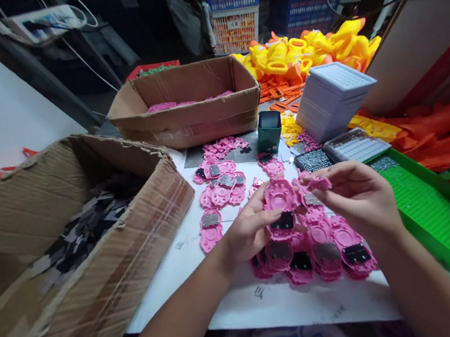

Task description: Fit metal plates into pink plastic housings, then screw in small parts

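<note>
My left hand is closed round a pink plastic shell that has a black plate across its lower part. Between the thumb and fingers of my right hand is a small pink plastic piece, just right of the shell. Below both hands lies a stack of similar pink shells, some with grey plates and some with black ones. Further left on the white table is another group of pink shells, with a single shell nearer me. Loose small pink pieces lie behind them.
An open carton of dark and grey plates stands left; another carton holds pink parts at the back. A dark green cup, stacked white trays, a bright green tray and yellow plastic parts crowd the back and right.
</note>
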### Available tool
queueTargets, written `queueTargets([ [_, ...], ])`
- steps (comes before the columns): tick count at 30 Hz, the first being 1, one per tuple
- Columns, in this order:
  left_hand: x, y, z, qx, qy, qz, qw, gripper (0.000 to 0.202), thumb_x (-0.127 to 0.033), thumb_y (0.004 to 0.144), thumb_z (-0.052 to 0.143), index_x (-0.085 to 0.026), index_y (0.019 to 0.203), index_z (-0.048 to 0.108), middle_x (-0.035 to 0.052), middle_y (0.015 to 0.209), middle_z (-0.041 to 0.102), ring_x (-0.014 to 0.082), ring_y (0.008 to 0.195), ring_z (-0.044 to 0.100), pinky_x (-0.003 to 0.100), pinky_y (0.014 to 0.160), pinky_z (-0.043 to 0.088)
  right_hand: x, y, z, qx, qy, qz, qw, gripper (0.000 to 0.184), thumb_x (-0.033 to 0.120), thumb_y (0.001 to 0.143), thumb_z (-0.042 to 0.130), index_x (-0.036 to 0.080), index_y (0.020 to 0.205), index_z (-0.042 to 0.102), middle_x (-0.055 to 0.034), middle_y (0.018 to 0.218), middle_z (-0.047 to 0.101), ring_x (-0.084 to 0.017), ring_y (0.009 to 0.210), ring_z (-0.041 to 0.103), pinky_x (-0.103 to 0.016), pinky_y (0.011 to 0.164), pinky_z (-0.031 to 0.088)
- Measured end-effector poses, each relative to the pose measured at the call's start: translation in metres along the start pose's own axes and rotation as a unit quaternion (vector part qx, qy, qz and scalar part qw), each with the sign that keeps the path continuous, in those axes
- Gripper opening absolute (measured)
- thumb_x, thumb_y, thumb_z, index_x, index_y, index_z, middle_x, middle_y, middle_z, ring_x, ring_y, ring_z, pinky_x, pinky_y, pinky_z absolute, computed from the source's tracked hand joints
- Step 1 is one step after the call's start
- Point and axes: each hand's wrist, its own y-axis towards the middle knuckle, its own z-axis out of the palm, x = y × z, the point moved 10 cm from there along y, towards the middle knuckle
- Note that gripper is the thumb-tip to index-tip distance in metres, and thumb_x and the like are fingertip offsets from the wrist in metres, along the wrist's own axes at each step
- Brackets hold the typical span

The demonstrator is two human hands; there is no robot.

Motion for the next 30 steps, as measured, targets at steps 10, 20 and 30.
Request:
queueTargets([
  [10,0.006,-0.001,-0.001,-0.025,0.037,-0.009,0.999,0.05,-0.029,0.073,0.071,-0.023,0.119,0.054,0.0096,0.115,0.062,0.0275,0.11,0.057,0.04,0.093,0.044,0.052,-0.019,0.039,0.036,-0.314,-0.324,0.892,0.021,0.008,0.078,0.061,0.022,0.093,0.061,-0.0063,0.085,0.067,-0.017,0.081,0.063,-0.034,0.073,0.053],
  [20,0.012,-0.001,0.002,-0.032,0.027,-0.004,0.999,0.044,-0.034,0.079,0.067,-0.024,0.12,0.053,0.0078,0.121,0.06,0.0254,0.119,0.053,0.037,0.098,0.043,0.045,-0.026,0.044,0.038,-0.36,-0.36,0.86,0.019,0.009,0.077,0.062,0.021,0.092,0.062,-0.0078,0.088,0.067,-0.019,0.084,0.061,-0.036,0.075,0.054],
  [30,0.011,-0.003,-0.01,-0.084,0.041,0.003,0.996,0.044,-0.035,0.079,0.068,-0.025,0.12,0.056,0.0065,0.119,0.063,0.0254,0.116,0.055,0.04,0.1,0.042,0.045,-0.03,0.046,0.053,-0.359,-0.371,0.855,0.018,0.008,0.079,0.059,0.018,0.095,0.061,-0.0106,0.091,0.065,-0.018,0.084,0.063,-0.034,0.073,0.056],
])
